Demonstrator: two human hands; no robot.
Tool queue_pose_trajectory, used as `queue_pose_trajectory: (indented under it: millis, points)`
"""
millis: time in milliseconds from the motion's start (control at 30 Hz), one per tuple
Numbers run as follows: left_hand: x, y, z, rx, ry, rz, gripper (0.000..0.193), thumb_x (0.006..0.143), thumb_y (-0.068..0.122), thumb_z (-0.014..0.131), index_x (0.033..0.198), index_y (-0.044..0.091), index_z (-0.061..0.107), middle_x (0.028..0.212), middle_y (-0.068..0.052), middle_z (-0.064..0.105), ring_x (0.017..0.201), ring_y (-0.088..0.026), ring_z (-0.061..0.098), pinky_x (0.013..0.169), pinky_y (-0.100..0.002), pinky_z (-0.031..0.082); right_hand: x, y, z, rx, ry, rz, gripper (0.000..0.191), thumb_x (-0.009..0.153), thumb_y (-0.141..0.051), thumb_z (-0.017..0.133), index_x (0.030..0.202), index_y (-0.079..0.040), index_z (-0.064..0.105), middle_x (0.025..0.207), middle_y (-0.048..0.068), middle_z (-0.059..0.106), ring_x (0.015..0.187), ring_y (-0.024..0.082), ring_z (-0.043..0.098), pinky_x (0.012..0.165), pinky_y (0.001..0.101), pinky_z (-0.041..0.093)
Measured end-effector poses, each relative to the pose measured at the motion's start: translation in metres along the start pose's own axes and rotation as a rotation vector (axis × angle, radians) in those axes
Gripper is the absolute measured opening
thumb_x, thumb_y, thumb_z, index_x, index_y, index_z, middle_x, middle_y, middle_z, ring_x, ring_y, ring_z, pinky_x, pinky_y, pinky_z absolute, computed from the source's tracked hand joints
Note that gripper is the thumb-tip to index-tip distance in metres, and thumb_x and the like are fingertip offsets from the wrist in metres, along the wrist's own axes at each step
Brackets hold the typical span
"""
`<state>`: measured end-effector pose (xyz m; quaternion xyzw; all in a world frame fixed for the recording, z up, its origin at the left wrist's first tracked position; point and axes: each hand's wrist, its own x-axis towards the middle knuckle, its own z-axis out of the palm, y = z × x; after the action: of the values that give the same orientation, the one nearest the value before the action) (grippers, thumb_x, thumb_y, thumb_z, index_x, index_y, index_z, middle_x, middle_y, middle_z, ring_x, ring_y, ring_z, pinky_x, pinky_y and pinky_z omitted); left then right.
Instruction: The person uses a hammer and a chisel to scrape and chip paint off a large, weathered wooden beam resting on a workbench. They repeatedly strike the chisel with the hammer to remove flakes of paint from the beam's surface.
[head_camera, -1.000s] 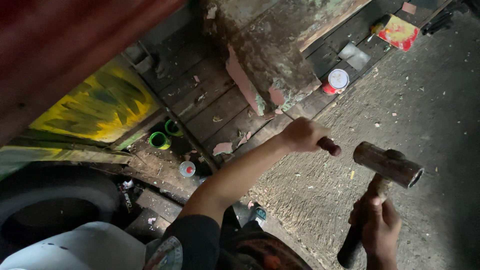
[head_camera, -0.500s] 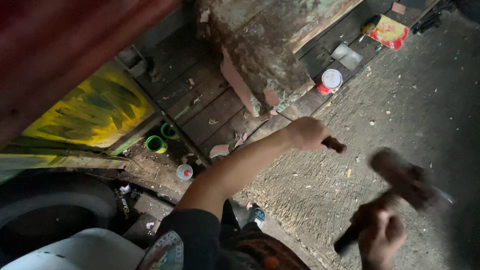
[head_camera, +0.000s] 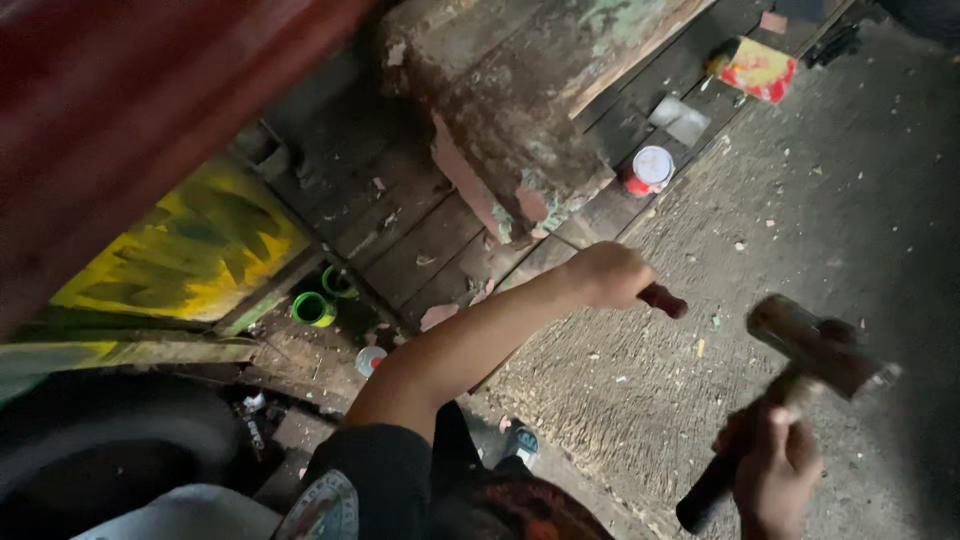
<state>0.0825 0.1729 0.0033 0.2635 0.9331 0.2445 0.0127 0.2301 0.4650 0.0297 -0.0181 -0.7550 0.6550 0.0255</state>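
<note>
Nearest me, my right hand is clenched round the dark handle of a heavy hammer — head up and tilted, blurred, so I can't tell its exact angle. Held low on the handle, I'd say for reach and weight.

My left hand is out ahead at full arm's stretch, fist closed on a reddish-brown tool handle that sticks out toward the hammer. Probably a chisel or sim.; the working end is hidden under the fist. It's set at the edge where the rough concrete floor meets dark wood planks, well apart from the hammer head, w/ the butt end left bare and facing it.

Floor is gritty, scattered w/ chips and flakes. Past the hand, a worn block w/ peeling paint sits on the planks, a red can w/ white lid just beside it. Further left, two green rings in the shadow, and a yellow-green painted panel — dim, cluttered corner. At the far end, a red-yellow packet.
</note>
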Motion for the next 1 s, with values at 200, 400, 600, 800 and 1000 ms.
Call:
queue_pose_trajectory:
  millis: [200, 400, 600, 800, 1000]
  points:
    - [0.011, 0.002, 0.011, -0.003, -0.065, 0.038, 0.016, 0.083, 0.025, 0.072, 0.075, 0.01, 0.073, 0.07, -0.012, 0.072, 0.065, -0.028, 0.072, 0.066, -0.046, 0.055, 0.005, 0.001, 0.005, 0.03, -0.024, 0.073, 0.041, 0.113, -0.038, 0.047, 0.105, 0.001, 0.052, 0.078, 0.013, 0.058, 0.06, 0.021, 0.058, 0.053, 0.0376, 0.051]
    - [0.026, 0.012, 0.022, 0.067, -0.145, 0.032, 0.008, 0.08, 0.019, 0.07, 0.081, 0.013, 0.076, 0.077, -0.01, 0.073, 0.07, -0.028, 0.073, 0.068, -0.047, 0.057, 0.009, -0.003, -0.007, -0.029, -0.052, 0.079, 0.043, 0.115, -0.037, 0.047, 0.101, 0.003, 0.053, 0.074, 0.013, 0.057, 0.058, 0.02, 0.056, 0.053, 0.036, 0.048]
    - [0.046, 0.021, 0.021, 0.011, -0.157, -0.025, 0.012, 0.083, 0.023, 0.072, 0.087, 0.012, 0.075, 0.08, -0.011, 0.074, 0.074, -0.029, 0.074, 0.07, -0.045, 0.058, 0.023, 0.002, -0.037, 0.328, -0.085, -0.111, 0.038, 0.119, -0.035, 0.052, 0.098, -0.003, 0.056, 0.071, 0.008, 0.059, 0.054, 0.017, 0.058, 0.05, 0.0323, 0.05]
    - [0.057, 0.028, 0.054, -0.212, 0.049, -0.164, 0.029, 0.085, 0.047, 0.075, 0.085, 0.018, 0.077, 0.07, -0.011, 0.071, 0.063, -0.028, 0.071, 0.06, -0.047, 0.053, 0.016, 0.074, -0.053, -0.331, -0.162, 0.257, 0.038, 0.102, -0.04, 0.051, 0.101, -0.003, 0.063, 0.071, 0.011, 0.064, 0.059, 0.02, 0.06, 0.052, 0.0366, 0.051]
    - [0.072, 0.05, 0.054, 0.065, -0.033, -0.159, 0.04, 0.095, 0.045, 0.069, 0.077, 0.01, 0.073, 0.065, -0.008, 0.066, 0.059, -0.024, 0.068, 0.059, -0.045, 0.054, 0.028, 0.058, -0.124, 0.11, -0.028, 0.197, 0.042, 0.112, -0.041, 0.047, 0.1, -0.001, 0.054, 0.075, 0.013, 0.06, 0.058, 0.022, 0.057, 0.055, 0.035, 0.049]
